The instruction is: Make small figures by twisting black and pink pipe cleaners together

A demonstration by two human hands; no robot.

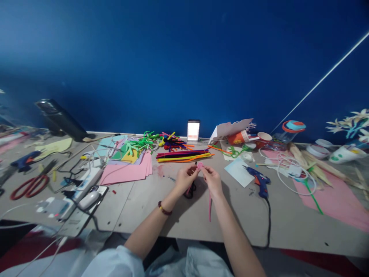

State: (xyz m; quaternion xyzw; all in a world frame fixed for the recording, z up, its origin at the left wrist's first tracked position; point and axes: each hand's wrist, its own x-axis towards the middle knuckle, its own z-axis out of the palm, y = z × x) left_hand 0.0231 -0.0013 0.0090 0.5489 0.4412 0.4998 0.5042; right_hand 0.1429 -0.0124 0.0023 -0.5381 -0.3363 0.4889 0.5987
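Both hands meet above the middle of the grey table, fingertips pinched together. Between them is a small coiled pink pipe cleaner [200, 165]. My left hand [186, 179], with a beaded bracelet on its wrist, grips it from the left. From the right, my right hand [212, 180] holds it too, and a pink strand [210, 209] hangs below that hand. Dark-handled scissors [190, 191] lie partly hidden under my left hand. Just beyond the hands is a row of coloured pipe cleaners [184, 156].
A blue glue gun [261, 181] with a black cable lies right, by light blue paper [240, 171]. At left are pink paper [123, 173], a power strip [86, 184] and red scissors [30, 186]. A lit phone [193, 130] stands at the wall.
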